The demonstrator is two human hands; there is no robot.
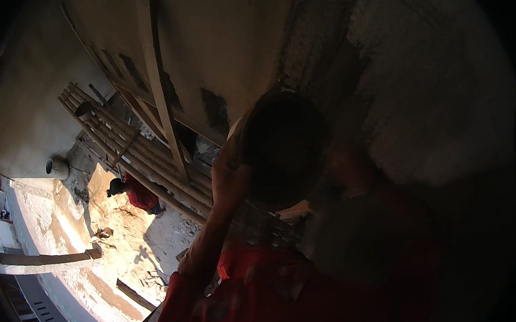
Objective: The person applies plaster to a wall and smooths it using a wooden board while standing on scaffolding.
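Note:
A dark round bucket (284, 153) is held up in front of me, close to the wall, its wide mouth turned my way. The inside is too dark to make out any contents. My left hand (231, 183) is closed on the bucket's left side. On the other side, my right hand (351, 168) is blurred and deep in shadow beside the bucket. Its fingers do not show clearly. Red sleeves cover both my arms.
Rough wall plaster (418, 80) rises at the right. A slanting wooden post (157, 78) and bamboo poles (145, 159) stand at the left. Far below, a person in red (139, 193) bends over sunlit sandy ground (116, 211), with a pale bucket (57, 167) farther off.

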